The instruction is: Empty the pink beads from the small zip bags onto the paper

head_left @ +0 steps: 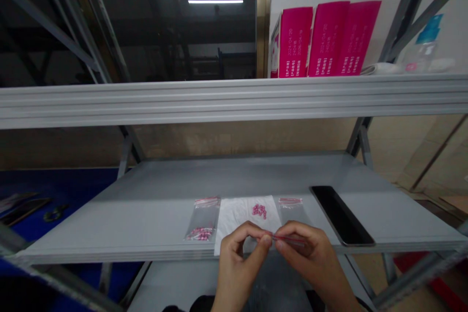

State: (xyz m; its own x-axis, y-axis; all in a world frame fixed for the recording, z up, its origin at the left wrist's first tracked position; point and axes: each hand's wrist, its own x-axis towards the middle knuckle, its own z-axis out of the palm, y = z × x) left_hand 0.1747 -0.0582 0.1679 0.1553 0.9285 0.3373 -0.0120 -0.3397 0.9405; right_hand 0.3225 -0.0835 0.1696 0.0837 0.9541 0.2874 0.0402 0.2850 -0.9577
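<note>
My left hand (243, 253) and my right hand (310, 253) meet fingertip to fingertip over the front edge of the shelf, both closed in a pinch. Between them is a thin, see-through strip with red lines (292, 240); its exact kind is not clear, and my fingers cover part of it. Just beyond the hands, a white tissue (234, 212) lies flat with a small cluster of pink beads (259, 211) on it. To the left sits a clear zip bag (203, 212) with more pink beads (200, 234) at its bottom. Another clear zip bag (292, 212) lies right of the tissue, partly behind my right hand.
A black tablet or phone (341, 214) lies at the right of the grey shelf (146, 204). A metal beam (219, 102) crosses above, with magenta boxes (329, 41) and a blue-topped pump bottle (424, 48) on the upper level. Diagonal braces stand at both sides.
</note>
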